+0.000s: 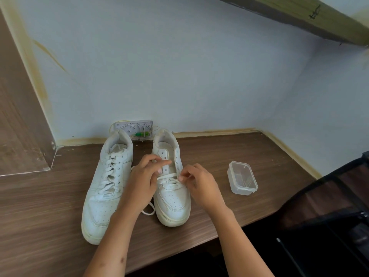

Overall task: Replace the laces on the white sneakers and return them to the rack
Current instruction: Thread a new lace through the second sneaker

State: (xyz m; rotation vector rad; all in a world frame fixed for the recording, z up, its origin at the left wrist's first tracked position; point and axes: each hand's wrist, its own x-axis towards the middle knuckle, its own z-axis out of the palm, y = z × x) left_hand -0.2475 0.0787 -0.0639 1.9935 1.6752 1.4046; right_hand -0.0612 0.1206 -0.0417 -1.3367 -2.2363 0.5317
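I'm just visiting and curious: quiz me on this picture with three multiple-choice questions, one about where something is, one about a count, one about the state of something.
1. Where is the clear plastic container?
A. on the table to the right of both sneakers
B. between the two sneakers
C. inside a sneaker

2. How many white sneakers stand on the table?
A. one
B. two
C. three

3. How is the right sneaker laced?
A. fully, to the top eyelets
B. only at the lowest eyelets, upper ones empty
C. no lace in it at all

Answers:
1 A: it sits apart, right of the right hand.
2 B: the left sneaker and the right one stand side by side.
3 B: the lace crosses low while the holes above stay bare; both hands, the left hand included, pinch it.
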